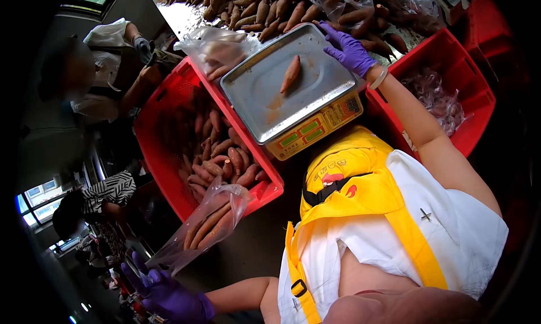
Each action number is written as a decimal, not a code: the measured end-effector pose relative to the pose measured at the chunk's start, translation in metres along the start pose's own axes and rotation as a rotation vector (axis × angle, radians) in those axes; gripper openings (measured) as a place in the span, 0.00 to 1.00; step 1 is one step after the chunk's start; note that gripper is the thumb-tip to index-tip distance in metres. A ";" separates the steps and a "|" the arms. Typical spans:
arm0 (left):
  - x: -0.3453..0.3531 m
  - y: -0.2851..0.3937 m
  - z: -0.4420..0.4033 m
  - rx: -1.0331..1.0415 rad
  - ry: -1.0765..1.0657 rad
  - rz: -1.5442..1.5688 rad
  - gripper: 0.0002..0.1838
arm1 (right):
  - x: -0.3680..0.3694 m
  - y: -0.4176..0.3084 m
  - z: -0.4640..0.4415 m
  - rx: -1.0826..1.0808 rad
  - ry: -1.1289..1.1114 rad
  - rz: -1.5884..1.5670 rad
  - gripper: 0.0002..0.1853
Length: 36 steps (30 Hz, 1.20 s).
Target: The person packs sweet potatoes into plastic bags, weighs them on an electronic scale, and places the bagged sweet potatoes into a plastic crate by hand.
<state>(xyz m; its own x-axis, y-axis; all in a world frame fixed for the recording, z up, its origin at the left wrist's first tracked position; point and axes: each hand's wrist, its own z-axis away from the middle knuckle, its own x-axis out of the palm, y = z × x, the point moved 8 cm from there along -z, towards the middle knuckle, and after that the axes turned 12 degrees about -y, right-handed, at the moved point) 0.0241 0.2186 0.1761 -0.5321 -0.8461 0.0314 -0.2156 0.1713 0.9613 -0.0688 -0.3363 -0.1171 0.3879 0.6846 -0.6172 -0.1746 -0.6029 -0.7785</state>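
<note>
My left hand [169, 296], in a purple glove, grips the end of a clear plastic bag [197, 228] at the lower left. Long sweet potatoes lie inside that bag, beside the corner of a red crate [270, 195]. My right hand [348, 50], also gloved in purple, has its fingers apart at the upper right corner of a metal weighing pan [315, 90]. It holds nothing visible. A single sweet potato [291, 74] rests on the pan. Below the pan is the yellow scale body [310, 133] with green displays.
Sweet potatoes fill much of the left crate. Another red crate [479, 104] at right holds clear bags [434, 98]. More sweet potatoes [262, 11] and a filled bag [217, 47] lie on the table behind the scale. A person [107, 70] works at the upper left; others are farther back.
</note>
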 end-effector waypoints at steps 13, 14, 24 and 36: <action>0.016 -0.007 -0.043 -0.065 -0.113 0.122 0.40 | 0.112 -0.052 -0.038 -0.499 -0.231 0.710 0.30; 0.030 -0.011 -0.057 -0.077 -0.184 0.095 0.44 | 0.122 -0.051 -0.047 -0.422 -0.359 0.673 0.25; 0.166 -0.114 -0.117 -0.173 -0.363 0.661 0.22 | -0.018 -0.113 -0.008 -0.345 -0.222 -0.658 0.26; 0.180 -0.195 -0.105 -0.187 -0.239 0.621 0.17 | 0.116 -0.203 -0.030 -0.746 -0.449 0.757 0.12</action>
<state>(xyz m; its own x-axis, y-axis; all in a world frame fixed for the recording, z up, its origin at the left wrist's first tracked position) 0.0559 -0.0202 0.0227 -0.6815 -0.4815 0.5512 0.3210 0.4802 0.8163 0.0388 -0.1468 -0.0269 0.0293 0.0379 -0.9989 0.4116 -0.9111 -0.0225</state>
